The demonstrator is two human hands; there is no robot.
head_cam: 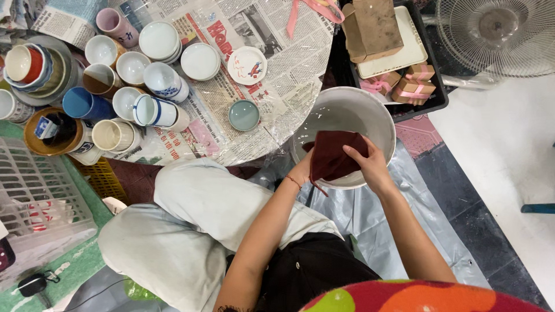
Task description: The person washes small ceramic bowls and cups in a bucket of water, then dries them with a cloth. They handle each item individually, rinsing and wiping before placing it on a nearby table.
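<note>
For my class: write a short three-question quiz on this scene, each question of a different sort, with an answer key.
1. True or false: both hands hold the dark red cloth over the white bucket.
2. The small grey-green dish rests on: A) newspaper B) the tray C) the crate.
3. Which hand wears a thin bracelet?

Key
1. True; the right hand grips it too.
2. A.
3. The left.

A dark maroon cloth (334,156) hangs folded and bunched over the near rim of a white bucket (347,110). The bucket stands upright on grey plastic sheeting, just beside the newspaper-covered table, its inside looking wet and glossy.
</note>
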